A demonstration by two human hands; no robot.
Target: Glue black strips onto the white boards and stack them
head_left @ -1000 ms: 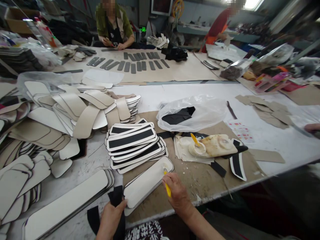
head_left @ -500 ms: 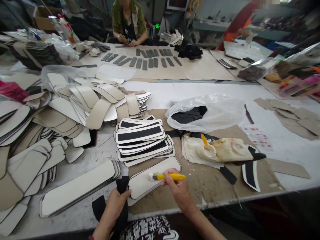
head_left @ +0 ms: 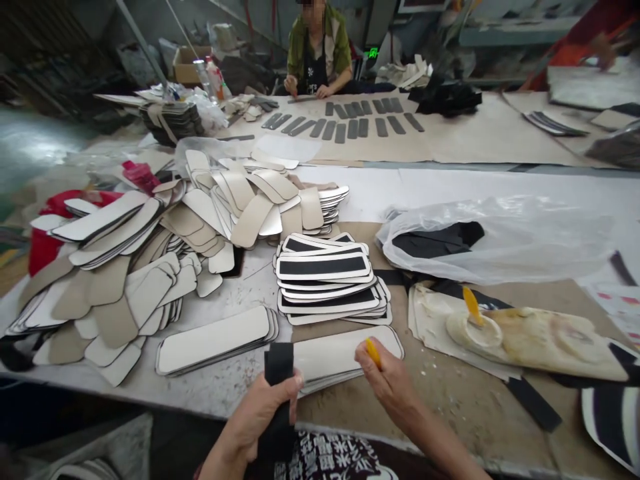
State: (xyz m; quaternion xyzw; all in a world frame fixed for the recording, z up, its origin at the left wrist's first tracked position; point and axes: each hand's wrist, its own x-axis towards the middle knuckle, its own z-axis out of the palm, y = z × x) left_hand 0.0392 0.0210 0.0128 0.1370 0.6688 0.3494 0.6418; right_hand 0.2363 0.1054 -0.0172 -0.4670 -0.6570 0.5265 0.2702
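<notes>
The left hand [head_left: 265,413] gripped a black strip [head_left: 278,393], fingers closed around it, at the near edge of the desk [head_left: 240,293]. The right hand [head_left: 390,383] pinched a yellow brush [head_left: 373,352] over a white panel [head_left: 345,352]. The panel lay flat, long with rounded corners, just before a stack [head_left: 327,283] of black-striped panels. Both forearms reached in from below.

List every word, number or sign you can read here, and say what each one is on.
Nothing reads clearly enough to quote.
White printed characters on the dark cloth at the bottom edge: cut off and blurred.
Green lit sign behind the far table: too small.
Red marks on the white sheet at right: too blurred.
Labels on the bottles at back: unreadable.
</notes>
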